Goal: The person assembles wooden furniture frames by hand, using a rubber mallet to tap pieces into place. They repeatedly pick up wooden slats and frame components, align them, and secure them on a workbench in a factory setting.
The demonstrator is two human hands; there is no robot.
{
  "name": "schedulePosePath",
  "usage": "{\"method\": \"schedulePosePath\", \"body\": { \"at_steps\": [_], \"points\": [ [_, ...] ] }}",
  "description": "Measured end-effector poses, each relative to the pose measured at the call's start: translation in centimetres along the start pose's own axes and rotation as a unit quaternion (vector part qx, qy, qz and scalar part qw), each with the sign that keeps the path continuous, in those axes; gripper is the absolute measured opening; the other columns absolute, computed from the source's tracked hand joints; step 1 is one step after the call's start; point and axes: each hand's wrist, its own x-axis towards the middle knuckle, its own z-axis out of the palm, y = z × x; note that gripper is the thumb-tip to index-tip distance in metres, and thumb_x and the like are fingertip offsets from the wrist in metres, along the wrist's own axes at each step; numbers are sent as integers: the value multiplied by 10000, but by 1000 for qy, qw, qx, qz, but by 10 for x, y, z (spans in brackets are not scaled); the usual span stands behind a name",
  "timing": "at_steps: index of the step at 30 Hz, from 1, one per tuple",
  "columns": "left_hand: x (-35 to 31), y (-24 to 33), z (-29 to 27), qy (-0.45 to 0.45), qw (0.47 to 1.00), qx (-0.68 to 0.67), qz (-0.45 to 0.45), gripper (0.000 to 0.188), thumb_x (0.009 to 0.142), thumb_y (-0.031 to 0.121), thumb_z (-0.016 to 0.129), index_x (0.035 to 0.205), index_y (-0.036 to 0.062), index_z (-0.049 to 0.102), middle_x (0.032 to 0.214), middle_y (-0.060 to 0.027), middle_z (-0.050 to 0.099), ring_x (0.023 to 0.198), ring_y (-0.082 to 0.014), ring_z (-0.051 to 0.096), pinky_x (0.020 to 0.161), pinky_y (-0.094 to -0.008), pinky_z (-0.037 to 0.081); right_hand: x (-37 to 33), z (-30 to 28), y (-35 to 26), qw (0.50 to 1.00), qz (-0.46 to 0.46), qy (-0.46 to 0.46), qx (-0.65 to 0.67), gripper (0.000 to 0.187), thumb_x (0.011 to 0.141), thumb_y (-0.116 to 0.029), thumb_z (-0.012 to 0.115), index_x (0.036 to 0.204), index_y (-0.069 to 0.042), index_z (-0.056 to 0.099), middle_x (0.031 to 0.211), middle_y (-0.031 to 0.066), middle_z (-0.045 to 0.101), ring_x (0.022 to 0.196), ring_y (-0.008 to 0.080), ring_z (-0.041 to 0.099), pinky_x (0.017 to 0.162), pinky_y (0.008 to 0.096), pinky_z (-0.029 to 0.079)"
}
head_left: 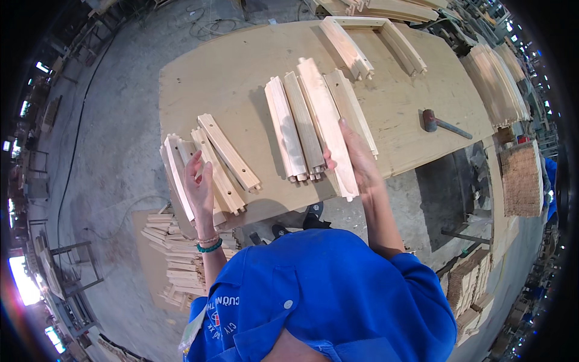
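Observation:
My right hand (pixel 360 157) grips a pale wooden rail (pixel 325 120) with tenoned ends, holding it raised and slightly tilted over the table's near edge. Beneath and beside it, several similar rails (pixel 288 130) lie side by side on the brown board tabletop (pixel 241 72). At the left, my left hand (pixel 198 184) hovers over another group of wooden rails (pixel 226 154), some with drilled holes. Its fingers are apart and bent, with nothing seen between them. Whether the left hand touches the rails below it I cannot tell.
A three-sided wooden frame (pixel 377 27) lies at the table's far side. A mallet (pixel 446 123) rests toward the right. Stacked wooden pieces (pixel 491 81) stand beyond the right edge, and a pile of wooden parts (pixel 181 259) sits low on the left.

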Motion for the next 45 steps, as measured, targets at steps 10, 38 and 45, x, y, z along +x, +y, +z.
{"method": "schedulePosePath", "body": {
  "at_steps": [10, 38, 45],
  "points": [
    [-15, 12, 23, 24, 999, 31, 22, 363, 926, 207, 614, 1272, 102, 579, 1271, -77, 559, 1153, -196, 519, 925, -358, 442, 46, -56, -22, 726, -128, 273, -618, 736, 856, -421, 611, 1426, -24, 368, 1173, 227, 539, 1135, 369, 529, 936, 431, 438],
    [-42, 32, 16, -65, 960, -240, -128, 479, 952, 164, 548, 1378, -2, 404, 1243, -162, 574, 1070, -188, 592, 887, -298, 484, 36, 106, 120, 885, -161, -115, -421, 660, 826, -134, 638, 1417, -2, 376, 1213, 192, 511, 1071, 373, 518, 960, 416, 415],
    [-30, 61, 46, -271, 896, -340, -96, 513, 974, 264, 526, 1378, -10, 369, 1251, -206, 581, 1170, -257, 560, 990, -396, 454, -9, 115, 88, 686, -308, 3, -659, 698, 786, -143, 668, 1413, -37, 380, 1203, 213, 498, 1038, 370, 519, 861, 459, 438]
  ]
}}
